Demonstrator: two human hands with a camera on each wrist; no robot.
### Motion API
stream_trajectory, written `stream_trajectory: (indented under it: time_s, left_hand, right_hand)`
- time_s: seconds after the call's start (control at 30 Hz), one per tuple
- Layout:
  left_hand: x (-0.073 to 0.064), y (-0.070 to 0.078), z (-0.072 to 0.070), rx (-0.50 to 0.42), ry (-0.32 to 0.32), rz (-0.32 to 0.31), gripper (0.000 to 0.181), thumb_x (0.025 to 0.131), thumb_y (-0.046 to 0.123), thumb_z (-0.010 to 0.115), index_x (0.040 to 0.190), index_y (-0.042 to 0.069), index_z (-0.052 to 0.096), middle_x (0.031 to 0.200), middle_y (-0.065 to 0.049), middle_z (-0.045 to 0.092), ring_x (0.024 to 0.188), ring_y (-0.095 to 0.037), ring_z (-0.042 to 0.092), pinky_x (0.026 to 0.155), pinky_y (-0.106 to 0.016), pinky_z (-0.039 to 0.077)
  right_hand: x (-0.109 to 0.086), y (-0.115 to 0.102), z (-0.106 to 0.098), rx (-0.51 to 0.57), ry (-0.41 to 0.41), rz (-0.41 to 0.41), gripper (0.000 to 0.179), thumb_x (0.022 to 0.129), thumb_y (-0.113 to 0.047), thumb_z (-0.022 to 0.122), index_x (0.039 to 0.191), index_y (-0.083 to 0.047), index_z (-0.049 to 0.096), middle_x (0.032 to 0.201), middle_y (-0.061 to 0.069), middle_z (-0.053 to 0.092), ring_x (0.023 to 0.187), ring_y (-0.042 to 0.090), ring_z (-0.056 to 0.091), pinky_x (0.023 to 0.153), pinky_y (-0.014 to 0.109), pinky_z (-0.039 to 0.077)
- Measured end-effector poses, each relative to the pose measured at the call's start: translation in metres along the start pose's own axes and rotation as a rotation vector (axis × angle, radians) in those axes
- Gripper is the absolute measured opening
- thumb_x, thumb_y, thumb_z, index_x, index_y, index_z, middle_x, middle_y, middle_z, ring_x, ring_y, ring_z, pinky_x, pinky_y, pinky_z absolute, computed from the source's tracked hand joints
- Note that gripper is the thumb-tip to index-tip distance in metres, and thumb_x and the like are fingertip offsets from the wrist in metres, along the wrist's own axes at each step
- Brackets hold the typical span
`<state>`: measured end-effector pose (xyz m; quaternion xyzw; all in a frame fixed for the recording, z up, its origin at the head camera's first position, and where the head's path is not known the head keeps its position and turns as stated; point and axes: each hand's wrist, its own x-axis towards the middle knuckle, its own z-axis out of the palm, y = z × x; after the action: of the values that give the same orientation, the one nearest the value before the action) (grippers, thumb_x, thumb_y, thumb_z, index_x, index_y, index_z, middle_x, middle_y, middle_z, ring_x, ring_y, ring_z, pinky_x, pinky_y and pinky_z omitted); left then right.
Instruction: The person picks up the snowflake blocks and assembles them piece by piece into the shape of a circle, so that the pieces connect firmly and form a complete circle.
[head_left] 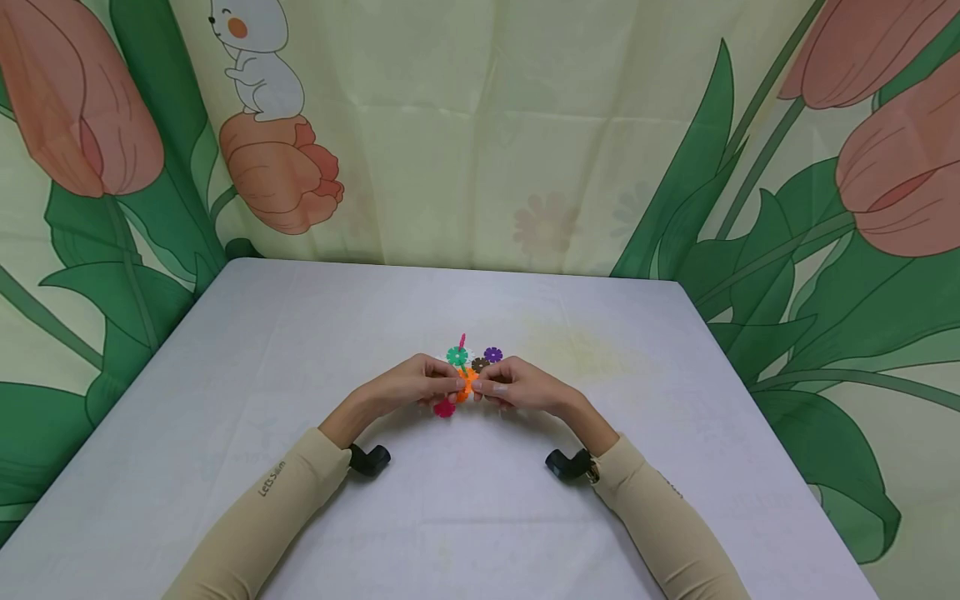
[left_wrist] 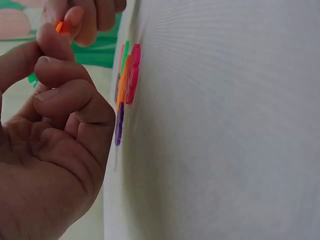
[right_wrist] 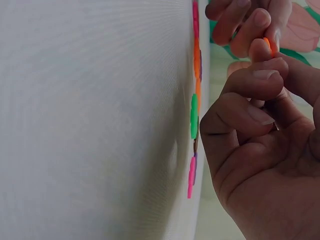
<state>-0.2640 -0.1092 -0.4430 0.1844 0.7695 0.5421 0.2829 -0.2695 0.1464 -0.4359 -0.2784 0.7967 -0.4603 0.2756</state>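
Observation:
Near the middle of the table both hands meet, their thumbs and fingertips together. My left hand and my right hand pinch orange plastic snowflake discs between them; the fingers hide most of the pieces, and I cannot tell if it is one disc or two. A bit of orange shows at the right fingertips in the left wrist view. Behind the left fingers, a scrap of green peeks out. On the table around the hands lie a teal disc, a brown disc, a purple disc and a crimson disc.
A pink piece stands out beyond the teal disc. White cloth covers the table. Behind it hangs a curtain printed with tulips. Black wrist cameras sit on both forearms, just above the cloth.

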Motion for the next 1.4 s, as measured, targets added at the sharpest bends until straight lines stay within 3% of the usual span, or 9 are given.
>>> stream_trajectory:
  time_s: [0.13, 0.3, 0.47, 0.6, 0.97, 1.4]
  left_hand:
    - [0.0002, -0.0007, -0.0009, 0.004, 0.018, 0.003, 0.029, 0.104, 0.03, 0.067, 0.108, 0.003, 0.076, 0.077, 0.001, 0.062, 0.065, -0.014, 0.046, 0.06, -0.026, 0.036]
    - [0.0004, -0.002, -0.0032, -0.002, 0.032, 0.01, 0.033, 0.104, 0.033, 0.067, 0.107, 0.0, 0.074, 0.076, -0.002, 0.06, 0.065, -0.014, 0.046, 0.061, -0.025, 0.036]
    - [0.0003, -0.0019, -0.0041, -0.012, 0.033, 0.006, 0.032, 0.105, 0.031, 0.066, 0.106, 0.0, 0.073, 0.077, -0.003, 0.061, 0.064, -0.015, 0.047, 0.06, -0.025, 0.036]
    - [0.0002, -0.0016, -0.0045, -0.013, 0.036, -0.007, 0.031, 0.105, 0.03, 0.066, 0.106, 0.0, 0.073, 0.079, -0.003, 0.063, 0.065, -0.015, 0.048, 0.06, -0.024, 0.037]
    - [-0.0006, 0.0002, -0.0043, -0.007, 0.045, -0.028, 0.03, 0.105, 0.031, 0.066, 0.107, 0.002, 0.074, 0.079, -0.003, 0.062, 0.066, -0.015, 0.048, 0.061, -0.024, 0.037]
    - [-0.001, 0.0018, -0.0032, -0.01, 0.052, -0.033, 0.028, 0.105, 0.029, 0.067, 0.107, 0.002, 0.074, 0.078, -0.002, 0.062, 0.064, -0.015, 0.048, 0.06, -0.024, 0.036]
  right_hand:
    - [0.0011, 0.0024, -0.0011, -0.012, 0.047, 0.02, 0.027, 0.11, -0.022, 0.058, 0.106, 0.001, 0.072, 0.072, -0.002, 0.053, 0.064, 0.015, 0.046, 0.06, 0.025, 0.042]
    - [-0.0003, 0.0008, -0.0023, -0.043, 0.192, 0.101, 0.021, 0.107, -0.022, 0.064, 0.112, -0.005, 0.075, 0.08, 0.004, 0.057, 0.071, 0.017, 0.05, 0.063, 0.025, 0.043]
    - [-0.0004, 0.0003, -0.0002, -0.186, 0.359, 0.189, 0.017, 0.101, -0.026, 0.072, 0.107, -0.012, 0.079, 0.083, 0.004, 0.06, 0.079, 0.019, 0.053, 0.067, 0.026, 0.043]
    - [0.001, 0.0017, 0.0014, -0.277, 0.427, 0.225, 0.016, 0.096, -0.028, 0.079, 0.103, -0.013, 0.079, 0.077, 0.003, 0.058, 0.075, 0.019, 0.053, 0.064, 0.026, 0.041]
    - [0.0034, 0.0065, 0.005, -0.362, 0.421, 0.214, 0.034, 0.083, -0.03, 0.092, 0.108, -0.01, 0.08, 0.07, 0.0, 0.053, 0.067, 0.015, 0.048, 0.06, 0.025, 0.035]
    - [0.0027, 0.0055, 0.0048, -0.358, 0.398, 0.175, 0.029, 0.085, -0.024, 0.09, 0.105, -0.006, 0.079, 0.071, 0.0, 0.055, 0.067, 0.014, 0.048, 0.061, 0.024, 0.036]
